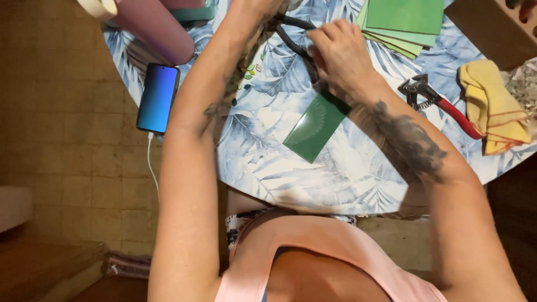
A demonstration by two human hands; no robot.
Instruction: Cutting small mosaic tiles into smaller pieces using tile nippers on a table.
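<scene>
A dark green rectangular tile [316, 127] lies tilted on the round table [313, 179], which is covered with a blue leaf-print cloth. My right hand [340, 53] closes on the tile's upper end together with the black handles of a tool [295, 37]. My left hand [254, 10] reaches to the top edge of the view and grips the other end of those black handles; its fingers are mostly cut off. Small green and pale tile chips [250, 71] lie beside my left forearm.
A stack of light green tiles [404, 21] sits at the top. Red-handled nippers [439, 103] and a yellow cloth [495, 106] lie at the right. A lit phone [158, 98] with a white cable hangs at the table's left edge, near a pink cylinder [154, 25].
</scene>
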